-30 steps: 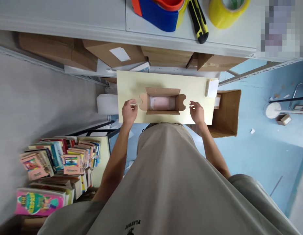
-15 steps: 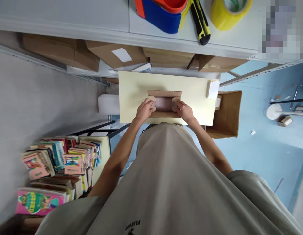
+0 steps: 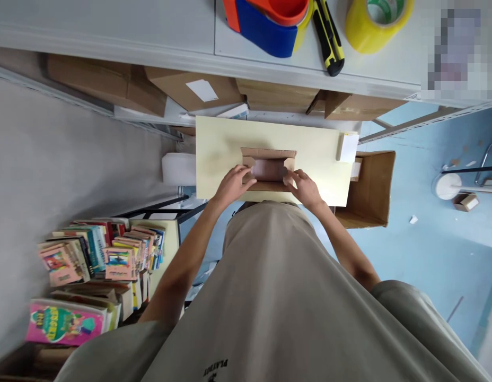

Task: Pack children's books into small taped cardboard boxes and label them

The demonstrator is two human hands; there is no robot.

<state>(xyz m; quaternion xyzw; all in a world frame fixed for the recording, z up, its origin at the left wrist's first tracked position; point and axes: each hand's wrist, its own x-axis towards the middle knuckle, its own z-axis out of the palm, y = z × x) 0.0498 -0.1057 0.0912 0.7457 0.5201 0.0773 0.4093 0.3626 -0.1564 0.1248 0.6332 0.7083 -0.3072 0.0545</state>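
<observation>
Side flaps of the small cardboard box (image 3: 269,168) were lying spread flat a second ago; now I'm folding them inward over the opening. My left hand (image 3: 231,184) is pressing the left flap in, fingers curled on it; my right hand (image 3: 305,187) is doing the same on the right flap. Neither hand is pinching, just pushing. Box is sitting mid-way on the pale yellow board (image 3: 222,151), right in front of me. Top is narrowing, dark inside still showing between the flaps.

Tape roll (image 3: 379,21) and dispenser (image 3: 270,24) cut off above
</observation>
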